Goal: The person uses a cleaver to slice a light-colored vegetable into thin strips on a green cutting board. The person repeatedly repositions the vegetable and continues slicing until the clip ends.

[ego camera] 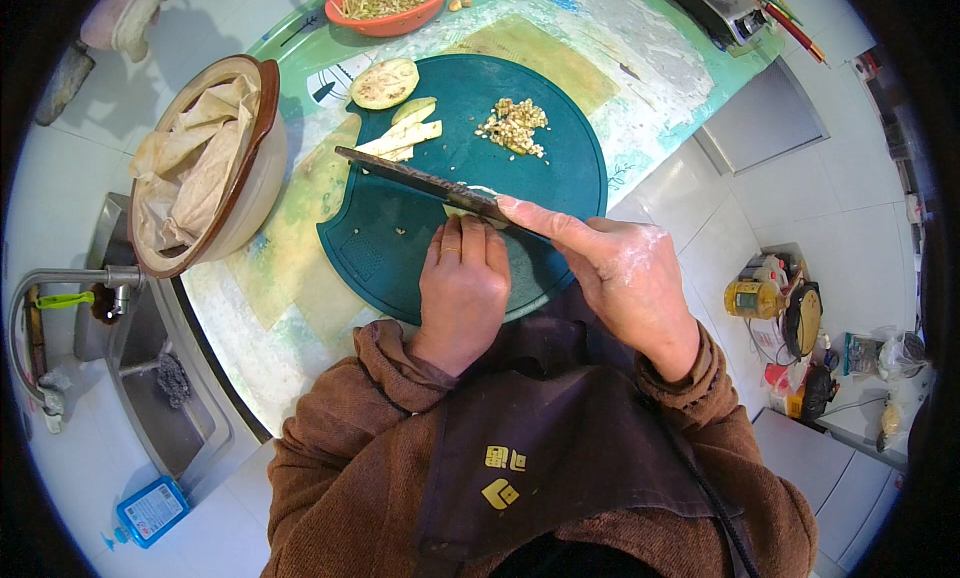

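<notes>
My right hand grips a broad dark kitchen knife, its index finger stretched along the spine. Close beside the blade, my left hand presses its bent fingertips on a pale vegetable piece, mostly hidden by fingers and knife. Both hands are over a dark green round cutting board. At the board's upper left lie a round slice of what looks like eggplant and several cut strips. Finely diced pieces form a small heap at the upper right. White powder marks the right hand.
Left of the board stands a brown-rimmed ceramic bowl holding thin flatbread-like sheets. An orange bowl of chopped vegetable sits behind the board. A sink with a faucet is at left; a gas stove stands far right.
</notes>
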`<control>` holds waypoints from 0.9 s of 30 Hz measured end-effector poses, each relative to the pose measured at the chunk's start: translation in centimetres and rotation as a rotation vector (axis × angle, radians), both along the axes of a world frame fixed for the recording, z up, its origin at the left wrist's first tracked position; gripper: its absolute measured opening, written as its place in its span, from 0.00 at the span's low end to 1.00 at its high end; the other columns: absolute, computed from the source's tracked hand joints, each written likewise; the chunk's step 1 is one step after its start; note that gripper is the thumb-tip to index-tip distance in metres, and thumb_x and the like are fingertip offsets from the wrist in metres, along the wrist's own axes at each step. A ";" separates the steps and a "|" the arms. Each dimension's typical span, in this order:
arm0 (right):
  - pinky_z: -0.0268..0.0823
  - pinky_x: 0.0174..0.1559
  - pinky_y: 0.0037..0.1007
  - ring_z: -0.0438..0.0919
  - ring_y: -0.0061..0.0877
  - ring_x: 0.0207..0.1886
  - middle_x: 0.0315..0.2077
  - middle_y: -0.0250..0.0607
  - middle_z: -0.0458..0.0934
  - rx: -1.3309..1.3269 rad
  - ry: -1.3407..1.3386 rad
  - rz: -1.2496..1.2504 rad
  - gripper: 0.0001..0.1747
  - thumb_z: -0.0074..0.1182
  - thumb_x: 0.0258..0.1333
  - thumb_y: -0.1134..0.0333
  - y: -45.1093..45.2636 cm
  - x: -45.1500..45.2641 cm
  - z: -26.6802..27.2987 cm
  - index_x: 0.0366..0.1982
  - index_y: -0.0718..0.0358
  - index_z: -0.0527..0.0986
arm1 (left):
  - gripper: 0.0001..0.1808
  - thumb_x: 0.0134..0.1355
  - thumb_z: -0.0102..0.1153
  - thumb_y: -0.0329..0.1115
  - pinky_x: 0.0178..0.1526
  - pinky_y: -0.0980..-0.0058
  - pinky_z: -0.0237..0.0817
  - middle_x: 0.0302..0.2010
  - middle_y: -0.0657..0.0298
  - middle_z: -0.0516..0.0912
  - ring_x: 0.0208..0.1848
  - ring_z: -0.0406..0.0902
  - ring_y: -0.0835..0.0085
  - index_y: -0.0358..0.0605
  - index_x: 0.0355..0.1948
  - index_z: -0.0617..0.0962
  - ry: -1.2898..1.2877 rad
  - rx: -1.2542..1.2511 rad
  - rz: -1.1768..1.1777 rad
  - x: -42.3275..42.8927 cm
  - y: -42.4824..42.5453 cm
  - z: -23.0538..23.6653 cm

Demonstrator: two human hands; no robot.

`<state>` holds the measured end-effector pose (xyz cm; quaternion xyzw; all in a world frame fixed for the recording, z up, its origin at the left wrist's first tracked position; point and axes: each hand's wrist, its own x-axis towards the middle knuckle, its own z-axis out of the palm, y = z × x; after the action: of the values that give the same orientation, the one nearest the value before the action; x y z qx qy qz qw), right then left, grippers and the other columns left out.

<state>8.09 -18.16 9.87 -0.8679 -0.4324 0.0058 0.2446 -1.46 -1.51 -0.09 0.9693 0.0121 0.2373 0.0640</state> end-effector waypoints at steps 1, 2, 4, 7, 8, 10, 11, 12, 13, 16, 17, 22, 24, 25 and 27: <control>0.74 0.30 0.38 0.82 0.43 0.25 0.26 0.47 0.84 0.003 -0.005 -0.002 0.33 0.64 0.63 0.77 0.0 0.0 -0.1 0.65 0.37 0.85 | 0.18 0.65 0.58 0.29 0.65 0.52 0.75 0.53 0.39 0.84 0.57 0.84 0.44 0.24 0.51 0.82 0.000 -0.005 -0.001 0.0 0.0 0.0; 0.74 0.30 0.37 0.82 0.43 0.25 0.26 0.47 0.84 0.006 -0.009 -0.005 0.33 0.64 0.62 0.77 0.1 0.0 -0.2 0.65 0.37 0.85 | 0.18 0.65 0.58 0.28 0.65 0.52 0.76 0.53 0.40 0.84 0.57 0.84 0.44 0.24 0.51 0.82 0.001 0.001 0.002 0.0 0.0 0.0; 0.74 0.30 0.37 0.82 0.43 0.25 0.27 0.46 0.85 -0.017 -0.028 -0.010 0.34 0.64 0.61 0.77 0.1 0.0 -0.2 0.66 0.37 0.84 | 0.18 0.65 0.58 0.28 0.65 0.52 0.76 0.52 0.40 0.84 0.56 0.84 0.44 0.24 0.52 0.82 0.002 0.011 0.009 0.0 -0.1 -0.1; 0.74 0.30 0.37 0.82 0.42 0.25 0.27 0.46 0.85 -0.071 -0.072 -0.016 0.35 0.65 0.61 0.77 0.1 -0.3 -0.4 0.66 0.36 0.84 | 0.18 0.65 0.58 0.28 0.65 0.52 0.76 0.52 0.40 0.84 0.56 0.84 0.44 0.24 0.52 0.82 -0.038 0.012 0.023 0.1 -0.2 -0.2; 0.74 0.30 0.37 0.82 0.42 0.25 0.27 0.45 0.85 -0.070 -0.093 -0.007 0.35 0.65 0.62 0.77 0.2 -0.2 -0.5 0.66 0.35 0.84 | 0.18 0.66 0.58 0.28 0.65 0.51 0.76 0.52 0.40 0.84 0.56 0.84 0.44 0.24 0.52 0.82 -0.033 0.005 0.015 0.1 -0.2 -0.2; 0.74 0.29 0.37 0.81 0.42 0.24 0.26 0.45 0.84 -0.022 -0.100 -0.001 0.35 0.65 0.62 0.77 0.3 0.0 -0.8 0.66 0.34 0.84 | 0.18 0.66 0.58 0.28 0.65 0.51 0.76 0.52 0.40 0.84 0.56 0.84 0.44 0.24 0.52 0.82 -0.023 -0.010 0.006 0.0 0.0 -0.1; 0.74 0.29 0.37 0.81 0.42 0.24 0.25 0.44 0.83 0.024 -0.087 -0.005 0.35 0.65 0.63 0.76 0.5 0.1 -1.0 0.66 0.34 0.84 | 0.19 0.66 0.61 0.30 0.63 0.51 0.76 0.52 0.40 0.83 0.55 0.83 0.44 0.25 0.53 0.81 -0.021 -0.001 0.001 0.0 0.1 -0.1; 0.74 0.29 0.37 0.81 0.42 0.24 0.24 0.44 0.83 0.049 -0.048 -0.017 0.34 0.65 0.63 0.76 0.5 0.2 -1.1 0.66 0.34 0.84 | 0.20 0.66 0.64 0.31 0.61 0.51 0.76 0.52 0.40 0.83 0.55 0.83 0.43 0.26 0.54 0.81 -0.019 0.009 -0.003 0.0 0.3 -0.1; 0.74 0.29 0.37 0.81 0.42 0.24 0.24 0.44 0.82 0.057 -0.074 -0.014 0.34 0.65 0.63 0.76 0.3 0.2 -1.2 0.66 0.34 0.84 | 0.21 0.66 0.66 0.33 0.59 0.51 0.77 0.51 0.41 0.83 0.54 0.83 0.42 0.27 0.55 0.81 -0.016 0.022 -0.006 0.0 0.3 -0.1; 0.74 0.29 0.37 0.80 0.42 0.23 0.23 0.44 0.81 0.025 -0.073 -0.026 0.34 0.65 0.63 0.76 0.0 0.0 -1.1 0.66 0.34 0.84 | 0.21 0.66 0.67 0.32 0.59 0.51 0.77 0.51 0.41 0.83 0.53 0.83 0.42 0.26 0.55 0.81 -0.031 0.030 -0.014 0.0 0.3 -0.1; 0.74 0.29 0.38 0.80 0.42 0.23 0.23 0.44 0.81 0.019 -0.072 -0.025 0.34 0.65 0.63 0.76 -0.1 0.0 -1.1 0.66 0.34 0.84 | 0.20 0.65 0.63 0.30 0.62 0.51 0.76 0.51 0.40 0.83 0.54 0.83 0.43 0.25 0.54 0.81 -0.028 0.012 -0.012 -0.1 0.2 -0.1; 0.73 0.29 0.38 0.81 0.43 0.23 0.23 0.44 0.81 0.006 -0.074 0.005 0.35 0.65 0.62 0.76 -0.4 -0.4 -0.2 0.66 0.34 0.84 | 0.18 0.64 0.58 0.27 0.66 0.50 0.76 0.52 0.37 0.83 0.55 0.84 0.44 0.23 0.52 0.81 -0.023 -0.015 -0.006 0.0 -0.1 -0.1; 0.73 0.29 0.38 0.81 0.43 0.23 0.23 0.44 0.81 -0.009 -0.077 0.002 0.36 0.65 0.60 0.77 -0.6 -0.7 0.2 0.66 0.34 0.84 | 0.17 0.64 0.58 0.27 0.65 0.50 0.77 0.52 0.37 0.84 0.54 0.84 0.44 0.24 0.50 0.82 -0.028 -0.014 0.002 0.1 -0.1 -0.1; 0.73 0.29 0.38 0.81 0.43 0.23 0.22 0.44 0.81 -0.012 -0.080 0.005 0.37 0.65 0.59 0.77 -0.7 -0.8 0.3 0.66 0.34 0.84 | 0.17 0.63 0.58 0.27 0.64 0.50 0.77 0.52 0.37 0.84 0.53 0.84 0.44 0.24 0.50 0.82 -0.030 -0.014 0.006 0.1 -0.2 -0.1; 0.73 0.29 0.39 0.81 0.43 0.23 0.22 0.44 0.81 -0.008 -0.093 0.018 0.38 0.65 0.58 0.78 -0.7 -0.9 0.5 0.66 0.34 0.84 | 0.16 0.63 0.58 0.27 0.63 0.50 0.78 0.51 0.37 0.84 0.53 0.85 0.44 0.25 0.49 0.82 -0.033 -0.016 0.004 0.1 -0.2 -0.1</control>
<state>7.24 -18.87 10.39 -0.8642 -0.4511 -0.0305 0.2210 -1.38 -1.68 -0.15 0.9646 0.0147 0.2534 0.0715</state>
